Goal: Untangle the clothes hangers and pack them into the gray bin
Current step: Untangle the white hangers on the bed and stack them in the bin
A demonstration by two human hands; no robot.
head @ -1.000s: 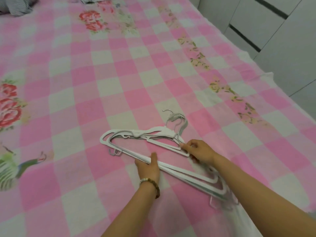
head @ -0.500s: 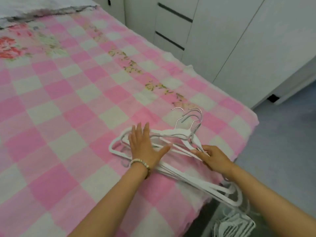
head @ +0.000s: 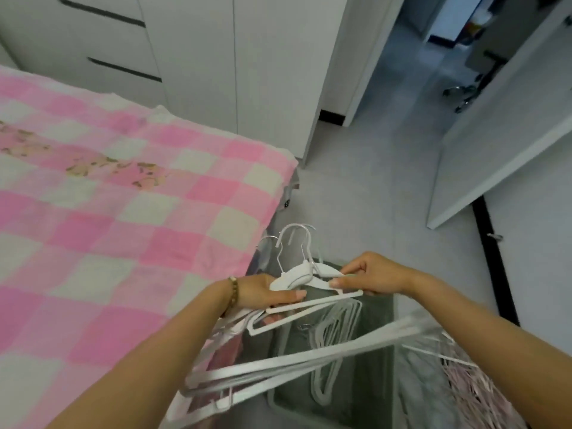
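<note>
A stack of white hangers (head: 297,278) hangs in the air beside the bed corner, over the gray bin (head: 374,388) on the floor. My left hand (head: 263,294) grips the stack from the left, thumb pressed on the shoulder of the top hanger. My right hand (head: 368,274) pinches the right shoulder of the same stack. The hooks point up and away from me. The long bottom bars are blurred and stretch below my forearms. Several white hangers (head: 335,342) lie inside the bin.
The bed with its pink checked cover (head: 123,230) fills the left. White wardrobe doors and drawers (head: 192,57) stand behind it. An open white door (head: 495,128) is at the right. Pale pink hangers (head: 470,388) lie right of the bin.
Both hands have lifted the stack of hangers off the bed and carried it right, past the bed's edge, over the bin. My left hand went from flat on the stack to gripping it.
</note>
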